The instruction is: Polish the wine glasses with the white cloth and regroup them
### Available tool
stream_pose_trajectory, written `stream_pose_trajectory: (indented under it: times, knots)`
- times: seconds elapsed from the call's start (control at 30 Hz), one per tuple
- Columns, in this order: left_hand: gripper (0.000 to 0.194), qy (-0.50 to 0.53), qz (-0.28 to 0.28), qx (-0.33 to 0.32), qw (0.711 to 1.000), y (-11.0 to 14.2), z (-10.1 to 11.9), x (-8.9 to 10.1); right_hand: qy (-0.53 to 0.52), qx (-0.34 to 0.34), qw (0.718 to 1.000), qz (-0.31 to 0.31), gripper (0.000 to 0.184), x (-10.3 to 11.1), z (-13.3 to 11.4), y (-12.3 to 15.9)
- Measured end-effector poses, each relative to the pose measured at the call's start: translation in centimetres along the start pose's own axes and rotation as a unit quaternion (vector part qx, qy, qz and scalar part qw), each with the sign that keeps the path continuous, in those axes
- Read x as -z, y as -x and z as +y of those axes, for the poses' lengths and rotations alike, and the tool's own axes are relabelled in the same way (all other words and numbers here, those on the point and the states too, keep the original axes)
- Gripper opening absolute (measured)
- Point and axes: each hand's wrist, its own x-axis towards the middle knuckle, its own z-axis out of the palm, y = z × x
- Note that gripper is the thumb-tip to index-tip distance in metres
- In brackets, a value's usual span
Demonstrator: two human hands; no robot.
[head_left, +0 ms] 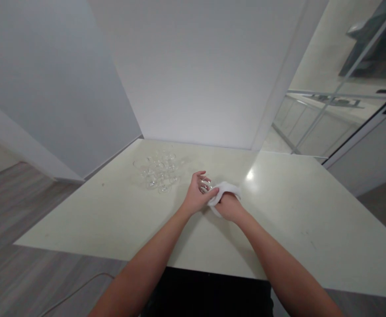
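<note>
Two-handed: grasping clear glass over table with left hand, gripping white cloth beside it with right hand, apparently mid-wipe; not telling wiped from unwiped among glass cluster leftward.

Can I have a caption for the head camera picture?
Left hand holds a glass, right hand a white cloth; other glasses nearby.

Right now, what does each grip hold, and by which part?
Left grip: a clear glass, around its outside. Right grip: a white cloth, bunched; exact hold hidden.
</note>
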Motion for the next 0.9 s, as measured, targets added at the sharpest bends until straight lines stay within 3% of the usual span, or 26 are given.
stream_pose_trajectory:
  times: [0.17,0.33,0.4,0.47,0.53,0.6,0.7,0.8,0.9]
  knots:
    - [0.068,0.017,0.085,0.023,0.996,-0.1,0.1,-0.7,0.003,0.021,1.0,-0.021,0.025,0.2,-0.3,0.4]
    - [0.061,0.043,0.135,0.029,0.989,-0.6,0.4,0.2,-0.058,-0.014,0.997,0.041,0.031,0.0,-0.2,0.6]
    - [0.058,0.051,0.165,0.042,0.984,-0.8,0.1,0.4,-0.112,0.001,0.987,0.119,0.051,-0.2,-0.3,0.8]
    - [0.057,0.058,0.176,0.059,0.981,-1.0,-0.2,0.5,-0.124,0.021,0.974,0.191,0.082,-0.3,-0.5,0.9]
    - [0.057,0.072,0.151,0.069,0.984,-1.0,-0.4,0.4,-0.086,0.038,0.975,0.2,0.101,-0.4,-0.8,1.0]
    - [0.058,0.092,0.104,0.069,0.988,-0.8,-0.2,0.3,-0.044,0.045,0.987,0.151,0.095,-0.4,-0.9,1.0]
    - [0.056,0.117,0.056,0.065,0.989,-0.6,0.4,0.3,-0.06,0.011,0.995,0.082,0.071,-0.4,-0.6,0.9]
    - [0.049,0.121,0.044,0.062,0.99,-0.6,0.8,0.5,-0.166,-0.006,0.984,0.07,0.054,-0.8,-0.1,0.6]
    - [0.049,0.112,0.046,0.04,0.992,-0.7,0.7,0.8,-0.291,0.005,0.954,0.065,0.046,-1.1,0.1,0.4]
